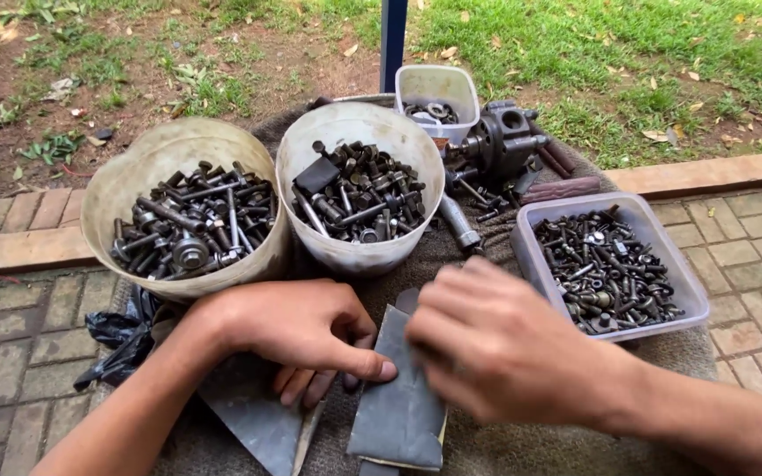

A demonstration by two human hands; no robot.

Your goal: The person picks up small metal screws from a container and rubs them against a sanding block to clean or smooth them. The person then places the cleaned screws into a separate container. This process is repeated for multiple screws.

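Sandpaper sheet (399,401), dark grey, lying at the counter's (487,449) near edge: thin, limp and light by the look of it, best pinched at a free corner. Left hand (297,339) is pressing a fingertip on its left edge, fingers curled. Right hand (496,348), blurred, is hovering over its top, loosely curled; grip cannot be told. Bolt-filled round tubs (187,211) and a square tray (610,264) are standing behind.

Cream round tubs (185,256) hold dark grey bolts (191,225); grey sandpaper sheet (399,410) on brown cloth (522,449).
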